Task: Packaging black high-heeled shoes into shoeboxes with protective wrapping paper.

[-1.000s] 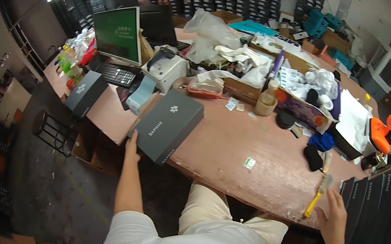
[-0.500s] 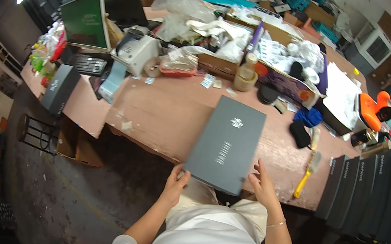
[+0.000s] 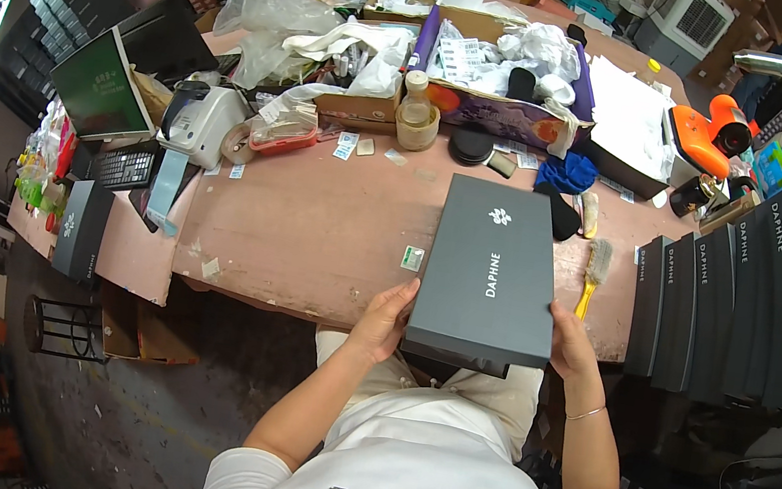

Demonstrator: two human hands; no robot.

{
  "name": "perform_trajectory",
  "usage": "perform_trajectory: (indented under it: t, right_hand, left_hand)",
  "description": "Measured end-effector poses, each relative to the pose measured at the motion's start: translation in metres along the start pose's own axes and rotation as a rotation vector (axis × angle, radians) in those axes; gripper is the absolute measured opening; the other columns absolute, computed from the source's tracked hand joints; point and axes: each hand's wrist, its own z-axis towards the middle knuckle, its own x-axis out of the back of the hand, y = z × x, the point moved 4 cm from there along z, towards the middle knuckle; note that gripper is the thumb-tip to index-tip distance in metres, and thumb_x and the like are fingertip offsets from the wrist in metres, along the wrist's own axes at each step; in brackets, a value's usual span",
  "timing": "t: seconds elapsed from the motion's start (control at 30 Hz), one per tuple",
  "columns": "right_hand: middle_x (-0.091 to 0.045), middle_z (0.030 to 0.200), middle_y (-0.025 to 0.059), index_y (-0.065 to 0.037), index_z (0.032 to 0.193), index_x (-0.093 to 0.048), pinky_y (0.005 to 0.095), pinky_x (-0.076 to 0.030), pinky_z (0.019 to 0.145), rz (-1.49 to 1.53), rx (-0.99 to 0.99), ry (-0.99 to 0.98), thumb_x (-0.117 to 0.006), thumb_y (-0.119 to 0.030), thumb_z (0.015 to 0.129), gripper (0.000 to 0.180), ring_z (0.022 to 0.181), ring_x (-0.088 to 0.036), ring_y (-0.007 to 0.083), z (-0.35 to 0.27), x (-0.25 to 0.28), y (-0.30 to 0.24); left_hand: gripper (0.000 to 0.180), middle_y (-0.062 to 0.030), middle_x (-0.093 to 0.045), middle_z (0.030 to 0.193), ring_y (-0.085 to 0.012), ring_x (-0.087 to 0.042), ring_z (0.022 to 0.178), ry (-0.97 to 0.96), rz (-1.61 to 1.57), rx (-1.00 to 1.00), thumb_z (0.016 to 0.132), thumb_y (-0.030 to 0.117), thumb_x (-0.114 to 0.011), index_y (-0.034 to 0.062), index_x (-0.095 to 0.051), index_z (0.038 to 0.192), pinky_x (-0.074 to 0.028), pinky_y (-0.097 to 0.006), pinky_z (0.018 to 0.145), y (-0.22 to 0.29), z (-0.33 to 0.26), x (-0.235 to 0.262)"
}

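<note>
A dark grey shoebox (image 3: 490, 270) with white print on its lid lies in front of me at the table's near edge. Its near end juts out over my lap, and a darker strip of the lower box shows under the lid's near rim. My left hand (image 3: 385, 320) grips the near left side, thumb against the lid. At the near right corner, my right hand (image 3: 574, 345) holds the other side. Both hands' lower fingers are partly hidden. Beside the box lies a small green and white label (image 3: 413, 258).
A yellow-handled brush (image 3: 594, 275) lies right of the shoebox, near a blue cloth (image 3: 568, 173). Stacked grey shoeboxes (image 3: 741, 307) line the right side. Farther back are a glue bottle (image 3: 417, 112), a purple carton (image 3: 506, 118) and a label printer (image 3: 205, 124). A monitor (image 3: 103, 90) stands left.
My right hand, spread beside the shoebox before, has closed on its right side. The view has turned right, and the lower box now shows beneath the lid. The green label has come into sight.
</note>
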Motion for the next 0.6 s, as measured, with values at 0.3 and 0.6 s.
perform_trajectory:
  t: [0.3, 0.6]
  right_hand:
    - [-0.059, 0.116, 0.0148, 0.0, 0.132, -0.047, 0.0331, -0.052, 0.085, -0.808, 0.396, -0.583, -0.064, -0.016, 0.09, 0.049, 0.1, -0.062, 0.0227, -0.018, -0.168, 0.047]
    - [-0.061, 0.103, 0.0248, 0.004, 0.125, -0.048, 0.0437, -0.05, 0.082, -1.387, 0.473, -0.135, -0.07, -0.025, 0.08, 0.058, 0.093, -0.061, 0.0407, 0.023, -0.08, 0.037]
  left_hand:
    - [0.075, -0.018, -0.044, 0.139, -0.0262, -0.04, 0.131, 0.034, 0.461, -0.329, 0.091, 0.049, -0.058, 0.0023, -0.034, 0.144, -0.028, -0.038, 0.11, 0.106, -0.045, 0.079]
    - [0.057, -0.023, -0.051, 0.131, -0.0362, -0.048, 0.122, 0.169, 1.283, -0.625, 0.084, 0.021, -0.07, -0.004, -0.049, 0.13, -0.036, -0.04, 0.105, 0.076, -0.018, 0.039]
